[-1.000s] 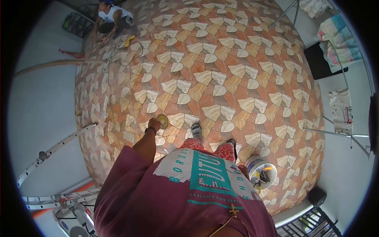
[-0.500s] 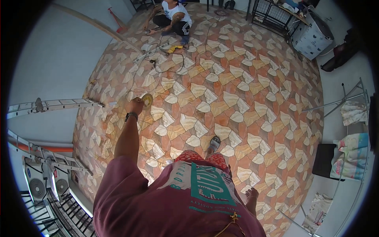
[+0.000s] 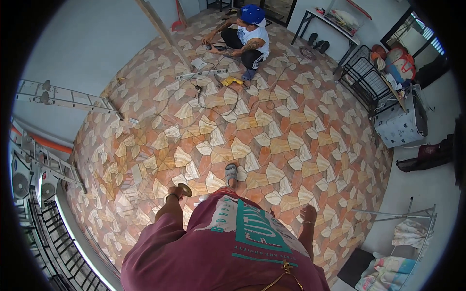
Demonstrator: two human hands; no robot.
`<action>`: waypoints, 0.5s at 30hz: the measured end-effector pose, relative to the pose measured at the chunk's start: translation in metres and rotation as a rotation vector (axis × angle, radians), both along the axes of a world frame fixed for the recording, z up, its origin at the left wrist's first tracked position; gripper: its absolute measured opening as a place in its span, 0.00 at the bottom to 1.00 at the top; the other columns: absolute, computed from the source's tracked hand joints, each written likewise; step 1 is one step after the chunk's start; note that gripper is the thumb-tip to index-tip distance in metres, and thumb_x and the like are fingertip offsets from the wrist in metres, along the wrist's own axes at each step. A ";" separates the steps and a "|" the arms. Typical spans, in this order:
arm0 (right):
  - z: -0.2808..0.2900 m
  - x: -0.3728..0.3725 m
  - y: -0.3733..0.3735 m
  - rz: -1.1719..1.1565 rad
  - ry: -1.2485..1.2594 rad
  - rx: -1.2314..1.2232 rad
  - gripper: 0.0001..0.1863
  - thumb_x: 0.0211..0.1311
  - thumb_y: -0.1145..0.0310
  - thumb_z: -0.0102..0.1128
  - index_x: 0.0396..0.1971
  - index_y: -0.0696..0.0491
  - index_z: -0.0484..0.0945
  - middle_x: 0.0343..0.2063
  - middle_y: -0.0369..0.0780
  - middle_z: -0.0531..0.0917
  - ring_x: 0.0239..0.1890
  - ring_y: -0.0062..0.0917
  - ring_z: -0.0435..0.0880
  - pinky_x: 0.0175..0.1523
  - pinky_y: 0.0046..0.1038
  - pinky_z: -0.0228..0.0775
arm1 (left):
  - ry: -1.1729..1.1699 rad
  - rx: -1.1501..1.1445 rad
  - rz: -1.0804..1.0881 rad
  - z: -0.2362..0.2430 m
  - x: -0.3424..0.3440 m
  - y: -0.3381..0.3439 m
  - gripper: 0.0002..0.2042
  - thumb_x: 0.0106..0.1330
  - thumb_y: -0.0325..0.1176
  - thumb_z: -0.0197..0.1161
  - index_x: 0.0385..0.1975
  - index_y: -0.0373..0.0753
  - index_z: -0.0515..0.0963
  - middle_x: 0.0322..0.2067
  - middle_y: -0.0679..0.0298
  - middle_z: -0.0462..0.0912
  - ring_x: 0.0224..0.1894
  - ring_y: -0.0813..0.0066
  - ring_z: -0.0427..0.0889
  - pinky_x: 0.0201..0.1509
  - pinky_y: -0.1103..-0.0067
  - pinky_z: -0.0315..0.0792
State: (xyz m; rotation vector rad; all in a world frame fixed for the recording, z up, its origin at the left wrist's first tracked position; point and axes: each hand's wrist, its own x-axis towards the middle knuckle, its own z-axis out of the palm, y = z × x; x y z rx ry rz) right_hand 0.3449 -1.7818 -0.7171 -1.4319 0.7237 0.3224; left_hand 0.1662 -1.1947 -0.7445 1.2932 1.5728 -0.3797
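Note:
Low at my left side, my left hand (image 3: 174, 192) is closed on a round yellowish disc (image 3: 185, 189). Its face is tilted, and I cannot make out its exact kind. Hanging free at my right side, my right hand (image 3: 308, 213) has its fingers loosely apart and holds nothing. A sandalled foot (image 3: 231, 170) shows on the patterned tile floor (image 3: 262, 145) ahead of me. Farther off, another person (image 3: 252, 39) squats with both hands at a small dark tool (image 3: 208, 47). Near that person lie a yellow power drill (image 3: 233, 81) and a spirit level (image 3: 201, 74).
A dark cable (image 3: 198, 92) loops over the floor. A wooden post (image 3: 165, 34) leans at the far left, near a red dustpan (image 3: 179, 24). An aluminium ladder (image 3: 73, 97) stands left. A wire cage (image 3: 364, 72) and patterned box (image 3: 400, 123) stand right; a drying rack (image 3: 417, 213) is nearer.
My left hand has dropped back beside my body with the disc. My view has shifted forward, showing more of the squatting person and the far wall. My right hand has swung slightly forward.

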 end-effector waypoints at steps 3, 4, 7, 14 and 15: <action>-0.111 -0.050 0.002 0.882 0.085 -0.518 0.08 0.48 0.63 0.46 0.26 0.49 0.72 0.21 0.37 0.76 0.26 0.29 0.75 0.32 0.36 0.65 | -0.060 -0.071 -0.001 0.006 0.072 0.013 0.06 0.51 0.29 0.51 0.23 0.35 0.73 0.15 0.63 0.73 0.13 0.76 0.69 0.13 0.81 0.62; -0.102 -0.033 0.026 0.913 0.087 -0.507 0.08 0.48 0.63 0.46 0.26 0.49 0.72 0.21 0.37 0.76 0.26 0.29 0.75 0.32 0.36 0.65 | -0.004 0.017 -0.089 0.010 0.097 0.019 0.06 0.49 0.29 0.51 0.24 0.34 0.73 0.14 0.63 0.72 0.13 0.75 0.70 0.14 0.80 0.64; -0.113 -0.013 0.041 1.107 0.001 -0.624 0.09 0.48 0.63 0.46 0.26 0.50 0.72 0.21 0.37 0.77 0.26 0.28 0.75 0.33 0.34 0.65 | -0.104 0.175 -0.225 0.034 0.174 0.033 0.10 0.46 0.32 0.53 0.25 0.31 0.74 0.20 0.57 0.76 0.17 0.70 0.75 0.18 0.79 0.69; -0.203 0.098 0.026 1.508 -0.319 -0.876 0.10 0.47 0.61 0.46 0.26 0.50 0.72 0.22 0.37 0.78 0.27 0.28 0.76 0.35 0.32 0.65 | -0.348 0.448 -0.237 0.049 0.328 0.057 0.12 0.45 0.35 0.54 0.28 0.35 0.75 0.22 0.56 0.77 0.25 0.67 0.77 0.27 0.77 0.70; -0.231 0.122 -0.018 1.505 -0.189 -0.937 0.09 0.48 0.61 0.46 0.25 0.49 0.72 0.22 0.37 0.77 0.26 0.29 0.75 0.32 0.31 0.66 | -0.384 0.367 -0.209 0.055 0.362 0.048 0.12 0.46 0.34 0.54 0.29 0.35 0.74 0.21 0.57 0.77 0.22 0.70 0.77 0.23 0.78 0.70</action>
